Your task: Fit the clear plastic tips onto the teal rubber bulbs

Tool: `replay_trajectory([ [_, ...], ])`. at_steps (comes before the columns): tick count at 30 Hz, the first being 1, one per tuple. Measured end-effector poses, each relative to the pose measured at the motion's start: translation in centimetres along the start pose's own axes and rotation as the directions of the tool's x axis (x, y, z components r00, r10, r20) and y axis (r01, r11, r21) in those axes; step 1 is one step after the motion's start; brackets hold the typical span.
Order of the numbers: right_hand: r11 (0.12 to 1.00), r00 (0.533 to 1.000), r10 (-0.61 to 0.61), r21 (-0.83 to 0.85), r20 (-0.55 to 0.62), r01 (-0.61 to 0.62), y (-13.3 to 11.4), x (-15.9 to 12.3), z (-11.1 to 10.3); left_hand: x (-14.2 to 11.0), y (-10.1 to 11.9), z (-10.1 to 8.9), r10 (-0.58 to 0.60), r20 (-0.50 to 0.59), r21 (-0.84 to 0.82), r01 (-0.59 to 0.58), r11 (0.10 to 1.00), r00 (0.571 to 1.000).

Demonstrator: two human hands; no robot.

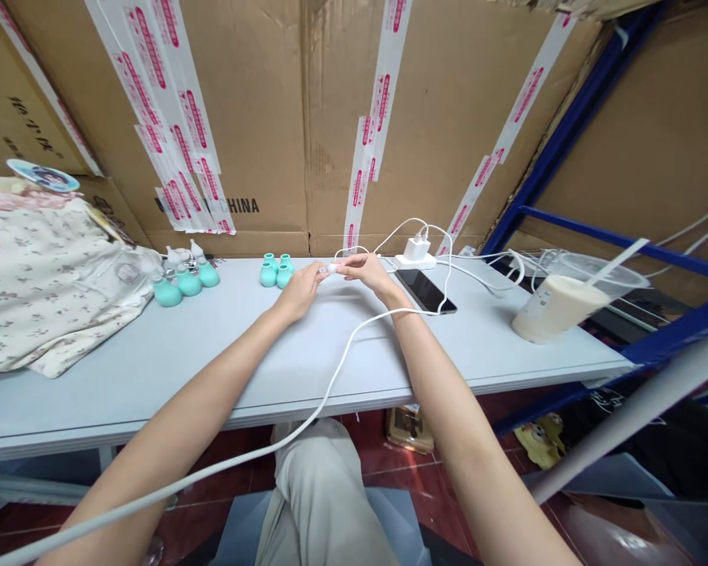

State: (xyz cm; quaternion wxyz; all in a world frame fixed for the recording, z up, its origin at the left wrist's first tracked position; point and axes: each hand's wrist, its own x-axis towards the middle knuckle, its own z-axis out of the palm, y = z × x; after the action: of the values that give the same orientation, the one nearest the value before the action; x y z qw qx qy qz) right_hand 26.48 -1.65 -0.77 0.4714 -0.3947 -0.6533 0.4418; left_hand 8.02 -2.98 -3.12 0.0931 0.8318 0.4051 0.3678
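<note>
Left hand [300,294] and right hand [366,270]: fingertips pinched on a small white piece [332,269], held between them above the table [307,354]; exact shape too small to tell. Just left of your left hand: teal bulbs [268,275], four, open-necked. Farther left, teal bulbs with clear tips [187,283], then floral cloth [41,275]. Just right of your right hand: dark phone [423,291], power strip [411,262] behind it with white charger [417,248] plugged in. White cable [271,449] is in your way, crossing at your right wrist and running over your left forearm. Well right of your right hand: cup [558,309] of beige drink. Cardboard [271,118] stands beyond both hands.
</note>
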Motion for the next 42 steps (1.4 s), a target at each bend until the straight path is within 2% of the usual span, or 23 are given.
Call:
replay_trajectory([
  [7,0.999,0.996,0.046,-0.024,0.072,-0.045,0.7,-0.1,0.0,-0.6,-0.7,0.3,0.065,0.080,0.115,-0.074,0.991,0.995],
  [10,0.999,0.998,0.035,-0.024,0.060,-0.033,0.5,-0.1,0.6,-0.4,-0.9,-0.2,0.022,0.091,0.147,-0.035,0.988,0.996],
  [14,1.000,0.999,0.022,0.011,0.027,-0.022,0.0,0.0,1.6,0.0,-0.5,-1.3,-0.059,0.046,0.250,0.046,0.967,0.997],
  [18,1.000,0.998,0.008,0.010,0.060,-0.009,0.1,0.2,1.9,0.1,0.2,-1.8,-0.099,0.057,0.313,0.077,0.947,0.993],
  [21,1.000,0.999,-0.005,-0.023,0.052,0.006,0.6,0.4,1.8,0.1,0.3,-2.0,-0.072,0.090,0.299,0.042,0.953,0.993],
  [24,1.000,1.000,-0.005,-0.010,0.005,0.005,1.0,0.7,1.6,0.2,-0.3,-2.6,-0.006,0.121,0.178,-0.016,0.984,0.993],
  [27,0.997,0.995,0.039,0.067,-0.096,-0.032,1.2,1.0,1.1,0.5,-1.7,-3.9,0.010,0.003,0.098,-0.010,0.995,1.000],
  [29,0.987,0.987,0.077,0.149,-0.139,-0.056,1.2,1.1,0.8,0.6,-2.8,-4.7,0.007,-0.107,0.159,0.010,0.987,0.994],
  [30,0.980,0.985,0.091,0.188,-0.147,-0.063,1.3,1.1,0.7,0.6,-3.3,-5.0,0.007,-0.119,0.214,0.019,0.977,0.993],
  [33,0.963,0.984,0.113,0.261,-0.141,-0.073,1.3,1.0,0.5,0.3,-4.7,-4.9,-0.014,-0.031,0.380,0.025,0.925,0.999],
  [36,0.964,0.987,0.111,0.255,-0.120,-0.078,1.2,0.9,0.6,-0.2,-5.3,-4.2,-0.034,0.059,0.464,0.003,0.886,0.998],
  [42,0.970,0.986,0.107,0.231,-0.127,-0.076,1.2,1.0,0.7,-0.4,-5.0,-3.7,0.000,0.050,0.509,-0.026,0.861,0.999],
])
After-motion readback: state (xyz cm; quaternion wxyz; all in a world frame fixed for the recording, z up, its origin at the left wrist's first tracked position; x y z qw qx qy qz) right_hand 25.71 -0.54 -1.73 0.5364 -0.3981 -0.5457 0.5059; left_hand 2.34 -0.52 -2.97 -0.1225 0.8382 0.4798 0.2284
